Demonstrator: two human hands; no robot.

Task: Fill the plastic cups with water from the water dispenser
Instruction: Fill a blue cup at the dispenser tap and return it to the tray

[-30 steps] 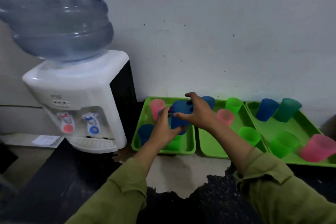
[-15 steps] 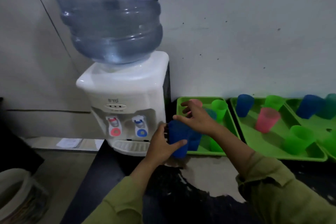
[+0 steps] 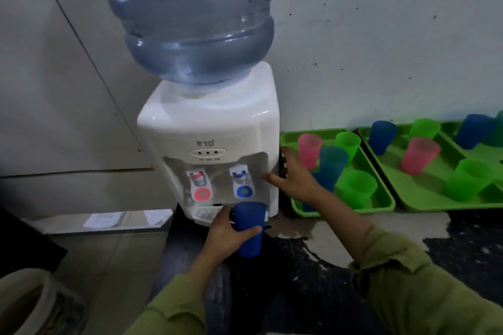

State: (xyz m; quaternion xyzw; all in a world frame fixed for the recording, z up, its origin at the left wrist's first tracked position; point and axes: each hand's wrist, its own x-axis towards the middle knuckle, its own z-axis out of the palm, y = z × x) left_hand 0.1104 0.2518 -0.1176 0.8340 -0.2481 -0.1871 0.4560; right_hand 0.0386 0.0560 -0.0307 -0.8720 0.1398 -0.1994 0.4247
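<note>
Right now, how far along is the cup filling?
Done: nothing plainly filled. In hand: left hand holds a blue plastic cup below the white water dispenser's blue tap; no stream shows; right hand open beside it. Left: the cups on the green plastic trays, contents unreadable.

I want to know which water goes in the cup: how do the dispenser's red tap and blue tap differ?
The red tap sits left on the water dispenser, the blue tap right. The blue cup, gripped by the left hand, is held roughly below the blue tap; nothing is under the red tap. The open right hand is nearer the blue tap than the red. Both share one shape; no hand presses either.
</note>
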